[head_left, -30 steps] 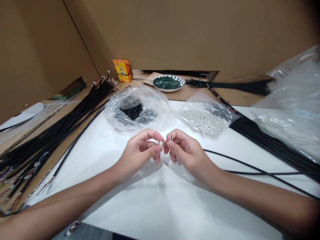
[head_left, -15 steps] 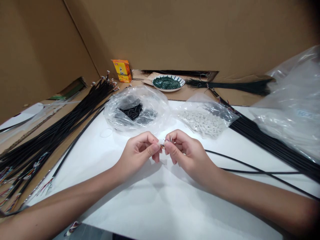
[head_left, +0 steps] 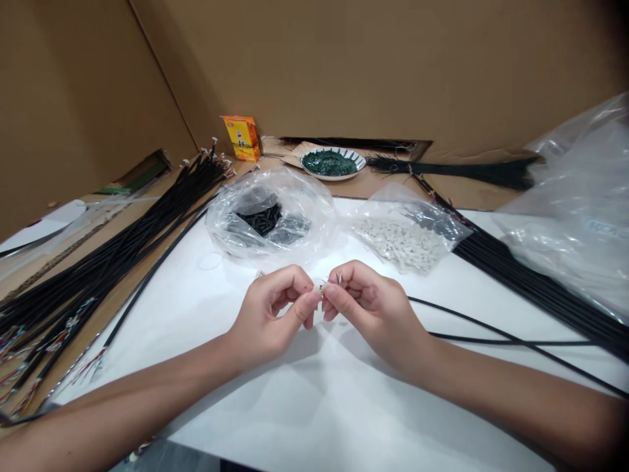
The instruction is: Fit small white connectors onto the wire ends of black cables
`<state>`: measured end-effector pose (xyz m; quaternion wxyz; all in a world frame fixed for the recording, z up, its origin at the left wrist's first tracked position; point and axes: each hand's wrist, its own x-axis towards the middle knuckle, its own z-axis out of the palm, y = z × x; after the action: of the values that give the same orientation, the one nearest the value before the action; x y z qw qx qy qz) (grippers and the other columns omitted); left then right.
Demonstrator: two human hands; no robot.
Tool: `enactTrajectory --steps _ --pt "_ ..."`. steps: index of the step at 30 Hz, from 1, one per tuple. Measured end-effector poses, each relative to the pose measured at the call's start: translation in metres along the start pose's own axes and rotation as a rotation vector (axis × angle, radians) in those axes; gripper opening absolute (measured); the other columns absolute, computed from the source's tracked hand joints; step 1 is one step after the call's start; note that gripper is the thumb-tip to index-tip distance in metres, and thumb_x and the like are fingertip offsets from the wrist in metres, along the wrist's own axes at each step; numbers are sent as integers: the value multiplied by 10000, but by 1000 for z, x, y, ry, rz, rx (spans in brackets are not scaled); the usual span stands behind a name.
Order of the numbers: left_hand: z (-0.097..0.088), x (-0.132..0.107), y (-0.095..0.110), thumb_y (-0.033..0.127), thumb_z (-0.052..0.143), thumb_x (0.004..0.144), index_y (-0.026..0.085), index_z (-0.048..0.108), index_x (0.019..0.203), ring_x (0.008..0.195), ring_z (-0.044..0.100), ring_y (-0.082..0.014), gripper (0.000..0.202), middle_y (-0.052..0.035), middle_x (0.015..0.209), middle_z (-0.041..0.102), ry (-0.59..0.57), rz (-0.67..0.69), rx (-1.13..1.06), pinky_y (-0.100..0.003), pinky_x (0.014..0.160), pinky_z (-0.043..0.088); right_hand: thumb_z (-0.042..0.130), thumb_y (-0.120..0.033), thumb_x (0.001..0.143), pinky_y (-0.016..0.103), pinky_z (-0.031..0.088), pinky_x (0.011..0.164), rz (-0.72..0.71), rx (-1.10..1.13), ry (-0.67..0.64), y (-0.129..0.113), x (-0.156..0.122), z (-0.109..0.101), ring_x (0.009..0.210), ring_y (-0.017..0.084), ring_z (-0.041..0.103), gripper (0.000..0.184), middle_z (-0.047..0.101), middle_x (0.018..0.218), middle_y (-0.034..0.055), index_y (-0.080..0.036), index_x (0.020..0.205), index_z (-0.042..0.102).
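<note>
my left fingers (head_left: 305,306) pinching a tiny white plug (head_left: 318,287), right fingers (head_left: 343,299) on thin wires (head_left: 339,278) | plug's up over the table (head_left: 289,400), between the two | more covered than a second ago, so wires and plug look pretty snug

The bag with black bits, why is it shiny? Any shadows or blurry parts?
Head view: light glints off the crinkled bag; head view: soft shadows on the white table near the left hand and right hand; head view: held wires look fuzzy.
</note>
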<state>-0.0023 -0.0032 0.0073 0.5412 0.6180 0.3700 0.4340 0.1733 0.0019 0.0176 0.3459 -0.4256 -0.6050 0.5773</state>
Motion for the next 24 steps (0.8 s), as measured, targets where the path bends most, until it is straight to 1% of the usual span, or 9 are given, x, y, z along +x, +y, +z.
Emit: enactTrajectory --steps 4,8,10,14,16,18,20,24 --pt "0 0 1 187 507 886 149 475 728 565 548 -73 166 -5 669 555 -15 18 25 -200 524 413 542 -372 904 264 475 635 5 -8 14 0 0 2 663 119 592 192 603 706 -1 -187 866 508" --pt "-3 3 -1 201 525 879 145 486 716 551 537 -73 176 -1 652 531 -3 32 69 -206 511 403 535 -375 908 256 472 635 19 -3 34 0 1 3 664 112 587 202 592 696 -6 -185 843 511" --pt "-4 4 -2 211 533 876 141 498 712 557 537 -74 182 -2 649 528 -3 24 82 -209 517 403 532 -377 910 253 480 653 38 15 24 1 2 2 686 111 597 200 592 719 -7 -186 853 514" --pt "-5 6 -4 266 540 881 144 505 738 564 544 -75 191 0 649 550 -3 -92 10 -211 535 408 531 -373 910 277 512 731 43 31 -45 3 4 -2 772 127 624 188 606 802 6 -186 895 538" --pt "-5 5 -5 293 537 886 149 504 751 554 533 -72 200 9 620 554 -8 -156 -38 -211 545 405 539 -372 904 291 517 748 25 -24 -45 2 5 -5 796 141 627 192 620 815 17 -182 887 560" --pt "-5 4 -6 305 522 897 153 511 771 560 527 -71 198 14 604 554 -26 -189 -69 -214 563 408 540 -368 902 296 515 741 17 -99 -32 -1 4 -8 807 155 629 201 639 823 29 -176 864 584" --pt "-6 3 -7 303 495 914 156 521 803 584 533 -72 186 14 626 558 -45 -189 -83 -219 591 417 543 -350 899 294 514 729 12 -144 -34 -5 4 -9 808 162 631 196 659 834 37 -170 852 607" --pt "-8 1 -10 282 441 940 158 528 865 627 545 -77 169 5 691 552 -74 -137 -71 -237 627 433 561 -300 884 283 524 727 -7 -147 -32 -11 4 -10 782 156 642 157 677 823 35 -160 846 620"
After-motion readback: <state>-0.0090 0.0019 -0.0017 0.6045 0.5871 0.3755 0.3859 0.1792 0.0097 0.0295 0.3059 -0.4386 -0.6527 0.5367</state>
